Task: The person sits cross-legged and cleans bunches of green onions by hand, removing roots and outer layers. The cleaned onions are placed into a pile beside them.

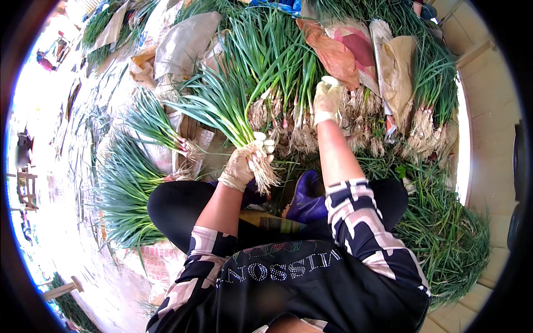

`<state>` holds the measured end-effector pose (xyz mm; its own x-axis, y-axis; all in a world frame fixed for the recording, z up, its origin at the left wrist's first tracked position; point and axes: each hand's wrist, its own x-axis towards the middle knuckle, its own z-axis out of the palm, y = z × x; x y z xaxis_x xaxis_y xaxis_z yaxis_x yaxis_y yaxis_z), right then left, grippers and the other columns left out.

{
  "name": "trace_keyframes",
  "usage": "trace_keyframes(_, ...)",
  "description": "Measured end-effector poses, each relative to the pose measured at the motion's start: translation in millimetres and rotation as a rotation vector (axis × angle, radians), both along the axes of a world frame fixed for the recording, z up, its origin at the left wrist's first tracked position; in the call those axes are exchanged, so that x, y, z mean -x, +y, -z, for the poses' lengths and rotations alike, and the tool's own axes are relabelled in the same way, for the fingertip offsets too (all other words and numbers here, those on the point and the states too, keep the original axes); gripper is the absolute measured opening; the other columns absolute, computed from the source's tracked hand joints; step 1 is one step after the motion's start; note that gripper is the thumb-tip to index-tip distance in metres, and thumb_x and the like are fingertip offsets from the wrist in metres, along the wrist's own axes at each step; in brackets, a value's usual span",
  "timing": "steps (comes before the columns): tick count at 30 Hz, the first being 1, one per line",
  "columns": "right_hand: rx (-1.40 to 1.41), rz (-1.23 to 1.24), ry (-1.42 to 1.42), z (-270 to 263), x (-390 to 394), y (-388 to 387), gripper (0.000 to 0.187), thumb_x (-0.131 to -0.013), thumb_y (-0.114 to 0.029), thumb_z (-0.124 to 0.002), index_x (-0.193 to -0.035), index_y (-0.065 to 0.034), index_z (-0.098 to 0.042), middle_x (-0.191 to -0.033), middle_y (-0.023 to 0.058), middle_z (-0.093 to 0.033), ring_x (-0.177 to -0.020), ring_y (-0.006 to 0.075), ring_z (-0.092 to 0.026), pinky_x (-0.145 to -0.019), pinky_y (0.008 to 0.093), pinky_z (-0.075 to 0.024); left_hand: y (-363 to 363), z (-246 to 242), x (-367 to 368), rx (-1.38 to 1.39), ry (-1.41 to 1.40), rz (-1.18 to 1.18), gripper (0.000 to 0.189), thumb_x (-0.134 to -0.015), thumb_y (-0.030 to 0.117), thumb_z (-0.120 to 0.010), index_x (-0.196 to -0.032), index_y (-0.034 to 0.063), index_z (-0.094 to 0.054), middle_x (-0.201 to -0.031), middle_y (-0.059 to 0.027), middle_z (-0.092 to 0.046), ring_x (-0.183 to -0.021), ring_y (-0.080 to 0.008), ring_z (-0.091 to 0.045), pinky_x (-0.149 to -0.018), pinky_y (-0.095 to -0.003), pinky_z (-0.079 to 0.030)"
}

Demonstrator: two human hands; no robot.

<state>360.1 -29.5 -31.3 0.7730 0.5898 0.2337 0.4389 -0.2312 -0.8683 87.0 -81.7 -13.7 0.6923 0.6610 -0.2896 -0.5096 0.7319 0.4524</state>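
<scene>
My left hand [240,163], in a pale thin glove, grips a bunch of green garlic [225,114] near its base. The long leaves fan up and leftward, while pale stringy roots hang below my fingers. Farther forward, my gloved right hand [327,99] has its fingers curled at the right edge of a big heap of green garlic [266,50]. Whether a stalk is inside those fingers is hidden. The heap's roots point toward me. To my left lie a small bundle [160,127] and a larger pile of garlic plants [129,195], roots facing my knee.
An orange woven sack [331,52] and a tan sack [395,77] lie over plants to the right. A translucent sack [185,43] is at the upper left. Loose green leaves [445,245] are heaped beside my right knee. A purple boot [307,200] stands between my knees.
</scene>
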Motion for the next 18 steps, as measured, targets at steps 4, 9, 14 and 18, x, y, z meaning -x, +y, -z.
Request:
trace_keyframes(4,0.819,-0.236,-0.251,-27.1,40.2,-34.8,0.061,-0.071,-0.048,-0.064,-0.117,-0.0121,-0.047,-0.099,0.0098,-0.057,-0.079,0.0176,-0.058,-0.068,0.0320,-0.0457,0.9,-1.1,-4.7,-0.033,0.037,0.055,0.030,-0.081,0.013,-0.053,-0.108,0.0015,-0.050,-0.096,-0.0171,-0.059,-0.080,-0.0243,-0.060,-0.067,-0.0371,-0.052)
trace_keyframes(9,0.748,-0.284,0.057,-5.7,-4.1,-67.9,0.051,-0.079,-0.020,-0.052,-0.128,-0.0132,-0.040,-0.108,0.0145,-0.056,-0.087,0.0266,-0.059,-0.078,0.0368,-0.0457,3.0,-2.6,5.7,-0.054,0.018,0.105,0.035,-0.078,0.015,-0.057,-0.110,0.0012,-0.049,-0.084,-0.0136,-0.058,-0.070,-0.0214,-0.057,-0.060,-0.0330,-0.050)
trace_keyframes(14,0.568,-0.196,-0.274,-34.5,-8.0,-85.3,0.034,-0.087,-0.025,-0.042,-0.111,-0.0056,-0.054,-0.106,0.0161,-0.057,-0.095,0.0305,-0.055,-0.084,0.0377,-0.0421,5.4,-8.6,7.4,-0.112,-0.176,0.132,0.033,-0.076,0.011,-0.056,-0.107,0.0019,-0.049,-0.106,-0.0220,-0.052,-0.093,-0.0313,-0.055,-0.075,-0.0416,-0.049)
trace_keyframes(18,0.416,-0.285,-0.454,-49.7,34.3,-93.0,0.022,-0.086,-0.021,-0.046,-0.096,-0.0071,-0.058,-0.103,0.0105,-0.055,-0.094,0.0237,-0.052,-0.085,0.0354,-0.0420,0.2,-19.3,-5.3,-0.124,-0.241,0.127,0.027,-0.079,0.010,-0.052,-0.105,0.0021,-0.051,-0.128,-0.0278,-0.036,-0.118,-0.0375,-0.040,-0.090,-0.0535,-0.039)
